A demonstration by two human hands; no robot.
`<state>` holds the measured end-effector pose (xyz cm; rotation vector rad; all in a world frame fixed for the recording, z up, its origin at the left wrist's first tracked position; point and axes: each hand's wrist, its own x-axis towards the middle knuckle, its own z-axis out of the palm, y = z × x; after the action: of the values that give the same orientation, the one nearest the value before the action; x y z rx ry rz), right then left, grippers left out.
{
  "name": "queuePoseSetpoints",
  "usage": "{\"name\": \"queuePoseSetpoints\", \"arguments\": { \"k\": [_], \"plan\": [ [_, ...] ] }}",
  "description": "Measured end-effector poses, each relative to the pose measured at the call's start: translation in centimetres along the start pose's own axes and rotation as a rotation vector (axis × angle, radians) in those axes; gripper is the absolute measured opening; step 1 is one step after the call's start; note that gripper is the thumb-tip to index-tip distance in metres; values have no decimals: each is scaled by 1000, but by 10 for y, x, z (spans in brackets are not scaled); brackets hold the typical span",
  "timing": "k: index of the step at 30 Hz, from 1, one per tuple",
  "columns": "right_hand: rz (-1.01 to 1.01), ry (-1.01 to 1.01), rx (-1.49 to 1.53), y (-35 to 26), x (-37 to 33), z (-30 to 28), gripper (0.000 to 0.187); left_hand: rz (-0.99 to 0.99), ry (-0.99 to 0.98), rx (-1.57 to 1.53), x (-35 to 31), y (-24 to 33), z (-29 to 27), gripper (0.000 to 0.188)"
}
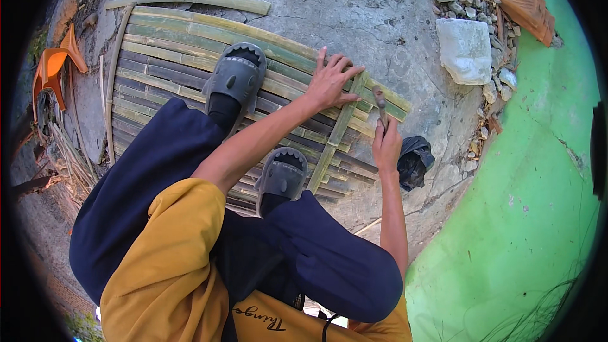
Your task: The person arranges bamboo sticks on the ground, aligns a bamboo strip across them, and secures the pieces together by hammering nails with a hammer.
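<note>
Under my feet lies a panel of split bamboo slats (pixel 183 41), greenish and brown, laid side by side on the ground. A narrow bamboo crosspiece (pixel 336 136) runs over the slats near their right ends. My left hand (pixel 330 83) rests on the far slats with its fingers spread, thumb and fingertips at the crosspiece's far end. Whether a nail is there cannot be seen. My right hand (pixel 387 145) is closed around the handle of a small hammer (pixel 380 100), whose head is just right of the crosspiece, over the slat ends.
My grey slippers (pixel 235 77) press on the panel. A black plastic bag (pixel 415 163) sits right of my right hand. A loose bamboo strip (pixel 209 0) lies beyond the panel. Rubble and a white block (pixel 464 52) border a green wall (pixel 525 196). An orange plastic chair (pixel 52 66) is far left.
</note>
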<state>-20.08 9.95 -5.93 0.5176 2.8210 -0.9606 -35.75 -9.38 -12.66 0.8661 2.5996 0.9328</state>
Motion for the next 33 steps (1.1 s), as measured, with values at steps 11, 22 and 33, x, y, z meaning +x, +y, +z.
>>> {"name": "queuePoseSetpoints", "arguments": {
  "k": [11, 22, 33],
  "plan": [
    [125, 217, 301, -40, 87, 40, 45, -179, -9, 81, -16, 34, 11, 112],
    [-19, 30, 133, -40, 106, 35, 32, -403, -160, -142, -42, 74, 5, 72],
    [-11, -15, 169, -50, 112, 31, 29, -465, -143, -239, -42, 73, 9, 61]
  ]
}}
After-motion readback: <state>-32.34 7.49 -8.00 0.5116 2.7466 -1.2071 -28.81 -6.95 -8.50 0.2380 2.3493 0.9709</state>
